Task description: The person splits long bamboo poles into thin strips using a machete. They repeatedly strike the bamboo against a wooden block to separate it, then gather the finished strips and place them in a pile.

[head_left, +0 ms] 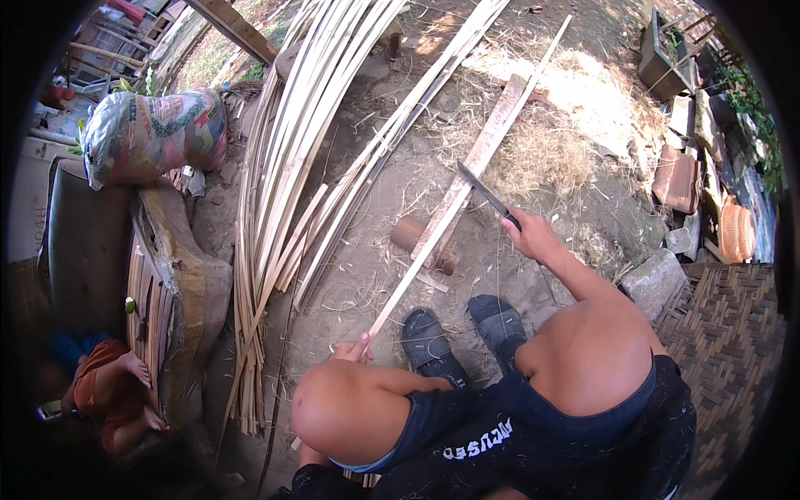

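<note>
Along a plank point(492, 125) lies one bamboo strip point(406, 284), seemingly part-shaved, left hand point(354, 349) holding its end, right hand point(535, 237) gripping a knife point(490, 192); shavings point(533, 150) scattered; piled strips point(283, 158), stage unclear.

Strip point(402, 287) along the plank point(487, 143), strip pile point(282, 162) to their left, sack point(154, 133) farther left, mat point(729, 346) at right.

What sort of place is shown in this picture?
Probably an outdoor work yard: there is bare dirt ground, scattered pale shavings and a large bundle of long strips.
</note>
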